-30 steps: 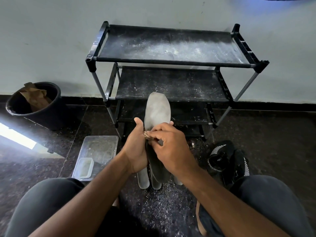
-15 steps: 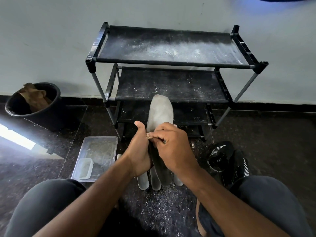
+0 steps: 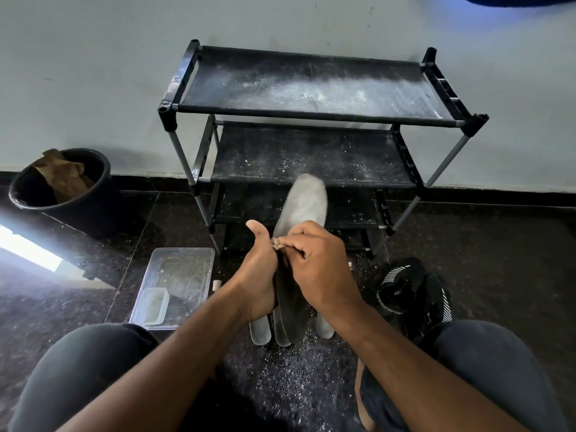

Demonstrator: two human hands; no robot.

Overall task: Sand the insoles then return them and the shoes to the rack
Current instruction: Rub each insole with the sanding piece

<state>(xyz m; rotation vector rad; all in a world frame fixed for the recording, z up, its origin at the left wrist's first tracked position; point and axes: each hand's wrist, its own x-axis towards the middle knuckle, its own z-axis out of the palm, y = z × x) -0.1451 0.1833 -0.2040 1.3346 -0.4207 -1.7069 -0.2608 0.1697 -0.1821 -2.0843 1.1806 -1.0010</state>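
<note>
Grey insole (image 3: 304,204) gripped by left hand (image 3: 260,275); right hand (image 3: 318,269) pinches sandpaper (image 3: 277,244).

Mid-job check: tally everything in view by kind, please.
Insoles: 4 (1 held, 3 on the floor, partly hidden)
Shoes: 2
Rack: 1
Sandpaper: 1
Clear containers: 2
Bucket: 1
Total: 11

The only lettering in view stands on the black shoes (image 3: 414,294) on the floor to the right of the rack. White capital letters run along the collar of the nearer shoe and seem to begin "SPORT", but they are too small and curved to read with any certainty.
</note>
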